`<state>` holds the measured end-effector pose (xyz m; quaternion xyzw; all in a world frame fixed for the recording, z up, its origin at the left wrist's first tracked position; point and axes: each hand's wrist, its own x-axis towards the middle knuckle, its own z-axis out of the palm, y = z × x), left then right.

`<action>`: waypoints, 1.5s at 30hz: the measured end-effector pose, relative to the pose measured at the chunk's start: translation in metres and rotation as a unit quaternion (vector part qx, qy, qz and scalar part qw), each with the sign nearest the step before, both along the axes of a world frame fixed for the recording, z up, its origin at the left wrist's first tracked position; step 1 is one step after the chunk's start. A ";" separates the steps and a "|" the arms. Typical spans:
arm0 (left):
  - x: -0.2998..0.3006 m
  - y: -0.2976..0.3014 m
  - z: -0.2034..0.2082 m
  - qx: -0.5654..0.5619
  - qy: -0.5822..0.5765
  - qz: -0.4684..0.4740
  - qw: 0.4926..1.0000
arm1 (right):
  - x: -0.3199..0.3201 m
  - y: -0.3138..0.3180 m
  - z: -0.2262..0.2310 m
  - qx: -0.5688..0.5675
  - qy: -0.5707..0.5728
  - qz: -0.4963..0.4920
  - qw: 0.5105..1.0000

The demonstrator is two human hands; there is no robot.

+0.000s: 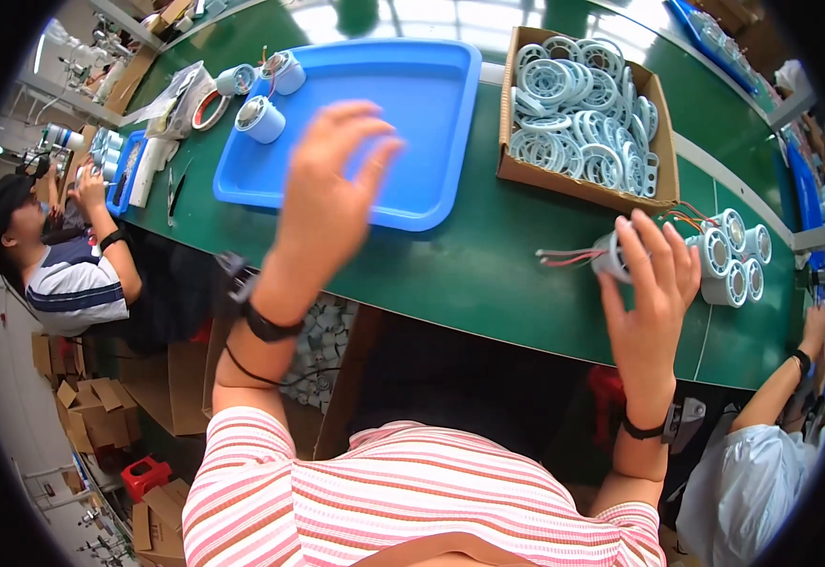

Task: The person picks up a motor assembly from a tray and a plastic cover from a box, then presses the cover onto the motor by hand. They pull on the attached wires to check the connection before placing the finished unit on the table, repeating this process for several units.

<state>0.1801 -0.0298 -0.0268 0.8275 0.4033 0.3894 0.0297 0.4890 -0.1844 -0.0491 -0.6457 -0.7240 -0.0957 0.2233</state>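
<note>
My left hand [322, 194] is raised over the near part of a blue tray [389, 203]. Its fingers are apart and slightly curled, a little blurred, with nothing seen in them. My right hand [651, 293] has its thumb and fingers around a pale blue cylindrical part [609, 261] that looks like a small motor housing. Red and white wires stick out of it to the left; the fingers cover much of the rest. Two similar housings stand in the tray's far left corner, a nearer one [260, 120] and a wired one [285, 74].
A cardboard box [582, 187] of pale blue rings stands beyond my right hand. Several housings [734, 260] are grouped right of it. Left of the tray lie a housing [235, 79], a tape roll [209, 111] and tweezers [178, 194]. Co-workers sit at left [77, 274] and right [753, 472].
</note>
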 end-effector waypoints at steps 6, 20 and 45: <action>-0.154 0.104 -0.030 -0.015 0.251 0.232 0.940 | 0.050 0.014 -0.022 0.058 -0.040 -0.144 0.987; -0.102 0.056 0.011 -0.186 0.181 0.057 0.964 | 0.136 -0.014 -0.045 0.080 -0.051 -0.226 0.969; -0.036 0.024 -0.019 -0.201 0.028 -0.057 0.977 | 0.020 0.190 0.039 0.055 0.058 0.097 0.992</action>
